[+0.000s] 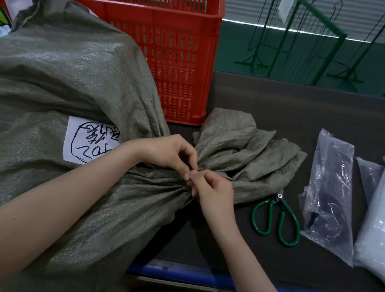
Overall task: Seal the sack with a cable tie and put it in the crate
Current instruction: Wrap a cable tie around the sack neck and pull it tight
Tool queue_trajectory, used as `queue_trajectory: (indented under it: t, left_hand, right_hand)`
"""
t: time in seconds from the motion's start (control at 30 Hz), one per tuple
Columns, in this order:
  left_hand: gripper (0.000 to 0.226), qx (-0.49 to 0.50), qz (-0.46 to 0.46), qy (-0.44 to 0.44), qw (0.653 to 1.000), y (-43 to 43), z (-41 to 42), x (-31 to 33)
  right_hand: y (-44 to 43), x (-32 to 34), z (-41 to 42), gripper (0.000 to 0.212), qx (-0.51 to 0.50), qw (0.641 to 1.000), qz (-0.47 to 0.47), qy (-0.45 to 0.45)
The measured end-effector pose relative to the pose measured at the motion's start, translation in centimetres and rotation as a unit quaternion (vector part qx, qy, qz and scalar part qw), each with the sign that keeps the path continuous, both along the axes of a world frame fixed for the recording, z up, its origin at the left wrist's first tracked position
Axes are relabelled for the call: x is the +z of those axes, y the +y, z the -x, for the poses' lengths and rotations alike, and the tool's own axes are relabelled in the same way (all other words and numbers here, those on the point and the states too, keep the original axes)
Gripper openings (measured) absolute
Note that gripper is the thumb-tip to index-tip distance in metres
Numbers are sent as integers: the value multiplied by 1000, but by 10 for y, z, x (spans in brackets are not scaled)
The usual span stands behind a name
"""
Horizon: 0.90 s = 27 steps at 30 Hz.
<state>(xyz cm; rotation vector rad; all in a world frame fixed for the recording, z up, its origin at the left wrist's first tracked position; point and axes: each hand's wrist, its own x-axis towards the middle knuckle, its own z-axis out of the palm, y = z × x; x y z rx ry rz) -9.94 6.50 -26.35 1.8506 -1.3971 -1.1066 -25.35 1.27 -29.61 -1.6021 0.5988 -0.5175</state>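
**Neck may spring open before the tie locks**

The sack (50, 84) lies bulging on the table (321, 112), against the red crate (154, 36); it may not fit. Your left hand (172, 154) and right hand (212, 193) pinch closed at the gathered neck (180, 182) (cable tie itself not visible). Slacken, and the gathers spread.

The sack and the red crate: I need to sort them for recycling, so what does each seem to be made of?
The sack looks like woven plastic fabric, probably polypropylene: grey-green, with a fine weave grain, a faint sheen and stiff creases at the gathered neck. The red crate looks like moulded rigid plastic, matte to slightly glossy, with a thick rim and rows of even ventilation slots. Neither can be confirmed from looks alone.
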Motion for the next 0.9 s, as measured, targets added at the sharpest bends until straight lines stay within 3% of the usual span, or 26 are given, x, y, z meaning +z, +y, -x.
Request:
queue_trajectory:
  t: [0.3,0.67,0.77,0.9]
  left_hand:
    - [28,-34,-16,-51,998,-1,-6,3]
    - [27,-55,-65,-131,988,-5,-22,-6]
    - [28,-45,-68,-147,986,-7,-24,-7]
    - [20,-60,-79,-149,984,-6,-21,-6]
  right_hand:
    - [8,5,5,40,-37,988,-144,-30]
    - [15,14,13,46,-66,980,-175,-65]
    - [8,12,14,41,-35,972,-229,-34]
    - [-14,11,0,47,65,941,-300,142]
